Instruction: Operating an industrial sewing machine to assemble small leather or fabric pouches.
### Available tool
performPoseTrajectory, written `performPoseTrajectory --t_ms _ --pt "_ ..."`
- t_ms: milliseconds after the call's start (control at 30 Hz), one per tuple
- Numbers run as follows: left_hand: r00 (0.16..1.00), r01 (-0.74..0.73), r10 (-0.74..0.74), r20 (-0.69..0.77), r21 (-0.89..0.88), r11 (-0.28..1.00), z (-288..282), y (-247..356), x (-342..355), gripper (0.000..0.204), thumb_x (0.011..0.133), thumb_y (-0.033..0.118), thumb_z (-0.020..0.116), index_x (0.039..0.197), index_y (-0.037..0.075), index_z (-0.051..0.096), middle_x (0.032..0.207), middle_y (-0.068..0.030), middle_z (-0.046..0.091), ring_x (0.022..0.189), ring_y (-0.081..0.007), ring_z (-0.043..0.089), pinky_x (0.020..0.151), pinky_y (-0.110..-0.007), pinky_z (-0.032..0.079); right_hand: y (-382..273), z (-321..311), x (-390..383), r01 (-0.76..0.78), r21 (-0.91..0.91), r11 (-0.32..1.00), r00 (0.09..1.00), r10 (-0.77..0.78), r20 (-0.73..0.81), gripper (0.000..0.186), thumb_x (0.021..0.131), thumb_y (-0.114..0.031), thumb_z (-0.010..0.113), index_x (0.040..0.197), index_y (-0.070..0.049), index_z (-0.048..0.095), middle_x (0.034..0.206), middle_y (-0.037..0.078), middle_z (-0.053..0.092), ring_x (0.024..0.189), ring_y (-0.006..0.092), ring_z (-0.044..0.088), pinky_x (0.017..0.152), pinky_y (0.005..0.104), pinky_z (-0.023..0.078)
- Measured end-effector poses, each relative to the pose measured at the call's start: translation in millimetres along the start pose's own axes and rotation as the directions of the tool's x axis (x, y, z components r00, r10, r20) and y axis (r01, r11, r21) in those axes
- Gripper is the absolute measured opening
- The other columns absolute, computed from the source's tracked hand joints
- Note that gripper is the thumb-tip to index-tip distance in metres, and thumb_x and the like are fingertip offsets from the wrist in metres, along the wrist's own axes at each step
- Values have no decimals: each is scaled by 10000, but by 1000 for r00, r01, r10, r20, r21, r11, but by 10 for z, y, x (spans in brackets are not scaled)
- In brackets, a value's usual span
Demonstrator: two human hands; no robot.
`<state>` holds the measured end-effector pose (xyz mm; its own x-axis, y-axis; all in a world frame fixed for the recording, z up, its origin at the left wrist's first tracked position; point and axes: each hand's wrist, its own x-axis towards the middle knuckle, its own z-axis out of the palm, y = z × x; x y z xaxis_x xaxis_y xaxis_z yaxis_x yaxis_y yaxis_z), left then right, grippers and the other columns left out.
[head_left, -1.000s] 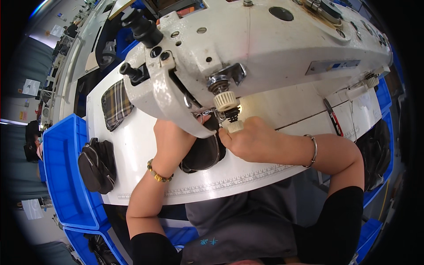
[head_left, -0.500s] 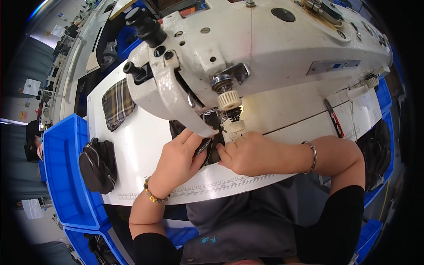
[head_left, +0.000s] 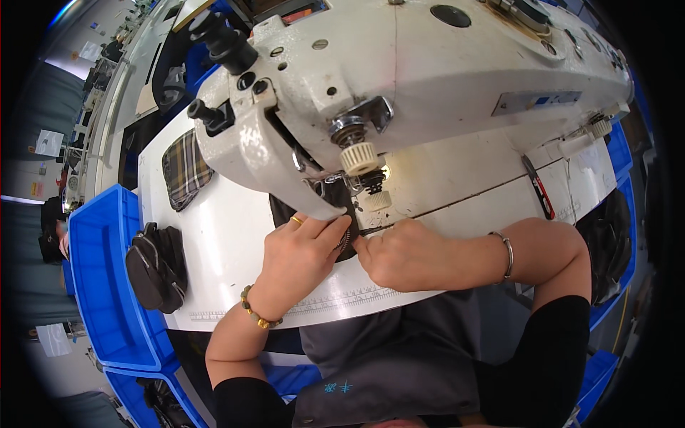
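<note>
A dark fabric piece (head_left: 284, 208) with a zipper (head_left: 345, 241) lies beneath the head of a white sewing machine (head_left: 442, 78). My left hand (head_left: 300, 257) is closed on the fabric beside the zipper, its fingertips partly hidden behind the machine's curved white lever (head_left: 275, 167). From the right, my right hand (head_left: 407, 258) has its fingers curled in, thumb and forefinger pinching the fabric's right edge. The needle area is mostly hidden by the machine head.
At left on the white table (head_left: 235, 285) lie a plaid fabric piece (head_left: 187, 171) and a black pouch (head_left: 157, 267). Blue bins (head_left: 107, 285) stand beyond the left edge. A red-and-black cutter (head_left: 539, 187) lies at right, near a blue bin holding black items (head_left: 606, 246).
My left hand has slid slightly right and its fingers now cover more of the zipper. My right hand has dropped slightly toward me. The view has shifted a little.
</note>
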<state>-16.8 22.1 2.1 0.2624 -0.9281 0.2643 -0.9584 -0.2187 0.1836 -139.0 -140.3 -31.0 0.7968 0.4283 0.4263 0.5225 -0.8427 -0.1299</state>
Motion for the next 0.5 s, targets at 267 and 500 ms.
performPoseTrajectory --t_ms 267,500 --pt "1000 -28 28 -15 -17 999 27 22 21 389 633 51 749 1016 79 686 1003 -24 667 816 -219 637 656 -305 532 4 -9 -5 22 -22 1000 997 -21 70 143 804 -71 618 851 55 665 541 46 551 440 150 553 362 295 410" --pt "996 -53 51 -78 -33 998 128 -198 164 318 668 63 735 982 70 684 979 -54 659 746 -252 628 639 -352 513 110 49 52 -59 -182 982 998 63 12 92 764 -61 624 736 21 654 514 37 548 411 163 550 364 310 412"
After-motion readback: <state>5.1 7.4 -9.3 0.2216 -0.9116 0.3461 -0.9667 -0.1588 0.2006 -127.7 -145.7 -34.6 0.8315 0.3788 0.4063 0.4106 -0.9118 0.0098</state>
